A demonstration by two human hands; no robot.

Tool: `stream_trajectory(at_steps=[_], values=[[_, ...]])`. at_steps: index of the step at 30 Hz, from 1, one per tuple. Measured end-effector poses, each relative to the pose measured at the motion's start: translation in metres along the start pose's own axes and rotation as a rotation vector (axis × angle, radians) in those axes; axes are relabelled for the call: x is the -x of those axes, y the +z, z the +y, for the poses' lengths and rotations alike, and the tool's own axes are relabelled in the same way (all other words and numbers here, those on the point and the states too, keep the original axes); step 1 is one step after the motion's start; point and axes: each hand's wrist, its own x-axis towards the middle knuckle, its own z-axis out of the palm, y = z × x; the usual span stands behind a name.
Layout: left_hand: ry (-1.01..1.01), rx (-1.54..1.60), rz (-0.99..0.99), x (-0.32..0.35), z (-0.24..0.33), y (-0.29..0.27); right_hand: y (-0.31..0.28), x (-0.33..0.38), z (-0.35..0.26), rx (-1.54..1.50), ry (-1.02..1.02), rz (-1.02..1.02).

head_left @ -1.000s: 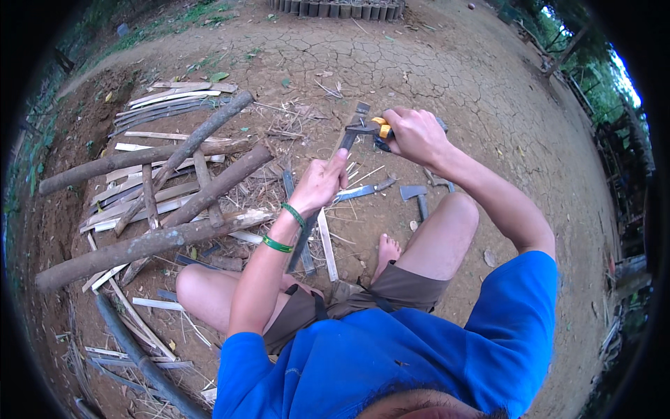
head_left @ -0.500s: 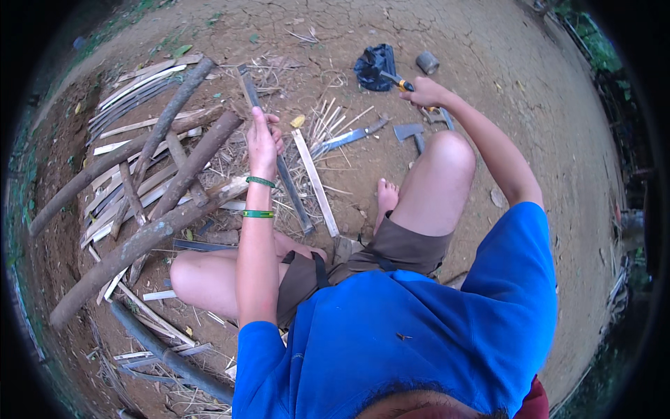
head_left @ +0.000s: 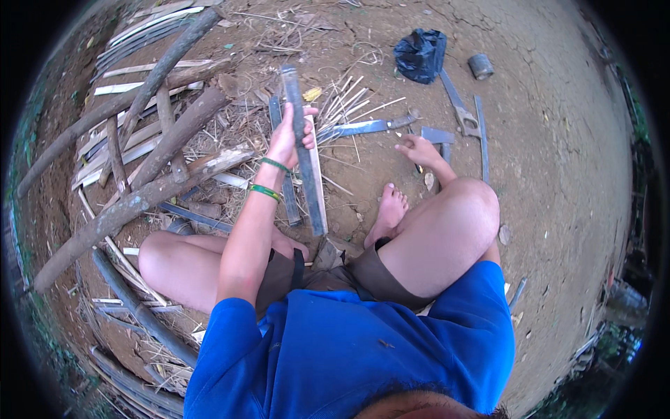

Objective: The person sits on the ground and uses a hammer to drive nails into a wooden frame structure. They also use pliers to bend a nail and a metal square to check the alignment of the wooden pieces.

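My left hand [head_left: 285, 143] is closed around a dark, flat bamboo slat [head_left: 308, 185], whose far end points away from me. Its near end is close to a wooden block [head_left: 326, 255] between my legs. Beside it lie another dark slat [head_left: 290, 199] and a pale slat [head_left: 321, 167]. My right hand [head_left: 423, 152] is by my raised knee, fingers curled around a slim tool with a dark and yellow handle [head_left: 419, 168]; the hand mostly hides it. Just past that hand rests a hatchet [head_left: 437, 135]. A machete [head_left: 366, 128] lies between the hands, near thin pale sticks [head_left: 342, 105].
At left, thick branches [head_left: 150, 199] form a rack over several split slats [head_left: 122, 157]. Farther off are a black plastic bag [head_left: 421, 56], a grey can-like cylinder [head_left: 481, 66], a handsaw [head_left: 466, 120] and a narrow blue-grey strip [head_left: 481, 140]. A curved pole [head_left: 136, 304] lies by my left knee.
My right hand has come back from near the plastic bag to beside my knee, bringing the yellow-handled tool. My left hand has shifted right with the slat, away from the dark slat alongside.
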Motion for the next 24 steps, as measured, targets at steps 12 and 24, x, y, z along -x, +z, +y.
stream_trajectory(at_steps=[12, 24], values=[[0.510, 0.111, -0.150, 0.004, 0.174, 0.136, -0.120, 0.115, -0.266, -0.256, -0.540, -0.500], [0.666, -0.531, 0.649, 0.183, 0.340, -0.182, 0.011, 0.116, -0.528, -0.681, -0.738, -0.376]])
